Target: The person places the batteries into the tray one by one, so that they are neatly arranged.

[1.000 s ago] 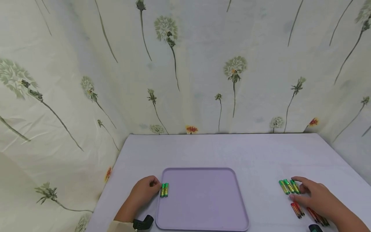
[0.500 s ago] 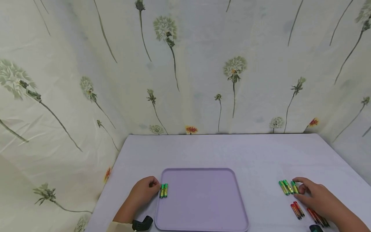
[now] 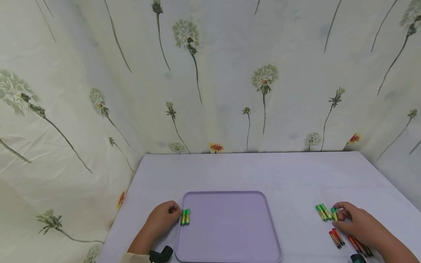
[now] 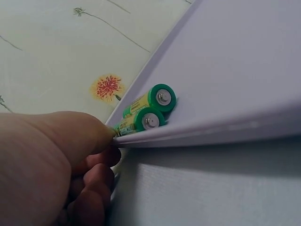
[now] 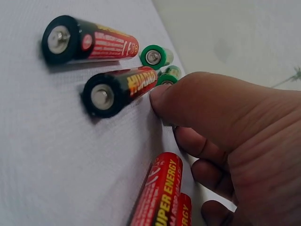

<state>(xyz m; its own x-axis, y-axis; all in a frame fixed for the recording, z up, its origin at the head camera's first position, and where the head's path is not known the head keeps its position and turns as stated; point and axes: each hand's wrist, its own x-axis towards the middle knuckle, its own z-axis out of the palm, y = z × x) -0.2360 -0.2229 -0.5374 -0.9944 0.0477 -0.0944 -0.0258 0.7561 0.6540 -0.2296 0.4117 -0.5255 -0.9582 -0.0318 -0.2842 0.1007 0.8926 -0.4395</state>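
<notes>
At the tray's left edge, my left hand (image 3: 164, 218) pinches the rim of the lilac tray (image 3: 230, 233), thumb above and fingers curled below. Just inside that edge, two green batteries (image 4: 162, 97) lie side by side against the rim. On the right, my right hand (image 3: 361, 223) pinches one green battery (image 3: 334, 214) between thumb and index finger. Two more green batteries (image 3: 323, 212) lie close to its left. In the right wrist view, the thumb (image 5: 188, 96) hides most of what is gripped.
Nearer the front, a pair of red and black batteries (image 3: 337, 238) lies on the white tablecloth (image 3: 296, 175). More red batteries (image 3: 357, 245) lie partly beneath my right wrist. A flower-patterned curtain (image 3: 227, 73) closes off the back and sides.
My right hand has closed on the rightmost green battery and drawn it slightly away from the other two. The left hand stays at the tray's rim.
</notes>
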